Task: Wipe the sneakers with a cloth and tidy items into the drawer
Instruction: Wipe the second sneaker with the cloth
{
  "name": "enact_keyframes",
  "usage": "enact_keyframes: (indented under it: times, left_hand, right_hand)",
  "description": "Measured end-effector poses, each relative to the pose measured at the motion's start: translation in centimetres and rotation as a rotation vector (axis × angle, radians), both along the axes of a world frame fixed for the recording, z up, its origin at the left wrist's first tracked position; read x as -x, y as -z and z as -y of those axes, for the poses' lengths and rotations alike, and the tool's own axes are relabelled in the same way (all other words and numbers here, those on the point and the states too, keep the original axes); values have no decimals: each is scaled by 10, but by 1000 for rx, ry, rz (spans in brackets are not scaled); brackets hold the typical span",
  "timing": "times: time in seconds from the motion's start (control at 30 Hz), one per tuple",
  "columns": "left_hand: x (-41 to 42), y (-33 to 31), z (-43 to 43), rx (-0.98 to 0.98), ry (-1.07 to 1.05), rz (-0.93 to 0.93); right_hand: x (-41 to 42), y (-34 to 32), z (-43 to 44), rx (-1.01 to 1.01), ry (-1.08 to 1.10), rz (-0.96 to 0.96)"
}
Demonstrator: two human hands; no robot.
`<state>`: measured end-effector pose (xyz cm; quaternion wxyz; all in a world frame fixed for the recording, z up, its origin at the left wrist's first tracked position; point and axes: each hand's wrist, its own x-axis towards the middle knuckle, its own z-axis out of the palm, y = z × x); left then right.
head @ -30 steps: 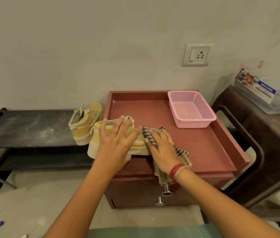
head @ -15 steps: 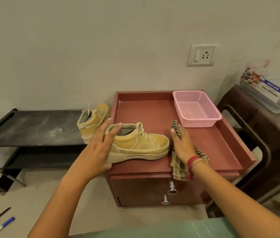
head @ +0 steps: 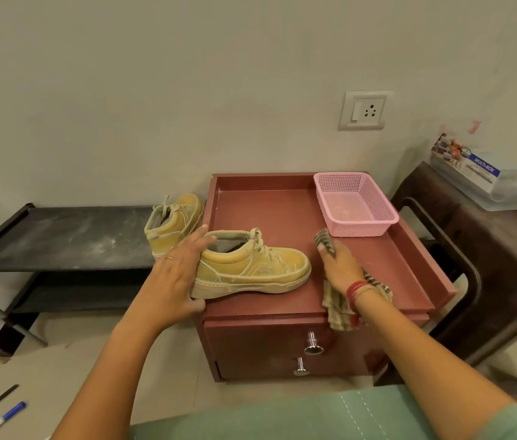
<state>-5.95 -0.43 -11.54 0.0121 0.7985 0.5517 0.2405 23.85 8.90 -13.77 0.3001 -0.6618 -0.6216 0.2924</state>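
Note:
A dusty yellow sneaker [head: 250, 268] stands upright on the red cabinet top [head: 269, 211], toe to the right. My left hand [head: 174, 277] holds its heel end, fingers wrapped around the back. My right hand [head: 339, 265] lies to the right of the toe, pressing a striped cloth [head: 338, 309] that hangs over the cabinet's front edge. A second yellow sneaker [head: 171, 220] stands on the black shelf to the left. The drawer front [head: 266, 341] below is shut, with two metal knobs.
An empty pink basket [head: 355, 204] sits at the back right of the cabinet top. A black low shelf [head: 60, 239] stands left, a dark plastic stool [head: 479, 242] with a clear box [head: 488, 176] right. A pen [head: 0, 420] lies on the floor.
The sneaker went from lying under both hands to standing upright. My left hand shifted to its heel; my right hand with the cloth drew away to the right of the toe.

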Motion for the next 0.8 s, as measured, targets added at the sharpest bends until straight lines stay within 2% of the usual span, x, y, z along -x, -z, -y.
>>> enact_keyframes:
  times: [0.1,0.2,0.27,0.37,0.5,0.63,0.8]
  left_hand:
    - [-1,-4,4,-36,-21,39]
    - [-8,-9,10,-54,-9,150]
    - [-15,-14,14,-59,-7,273]
    - [-17,-21,19,-174,-67,365]
    - [-11,-32,21,-356,-265,499]
    - [-6,-37,20,-469,-340,484]
    - [11,-27,20,-414,-422,428]
  right_hand:
    - [-7,-44,15,-165,81,-278]
    - [-22,-63,25,-185,175,-528]
    - [-24,-58,30,-187,240,-559]
    - [-10,-51,34,-275,228,-403]
    - [17,-38,26,-464,-14,75]
    - [61,-10,23,-278,-263,540]
    - [98,18,31,40,-492,694]
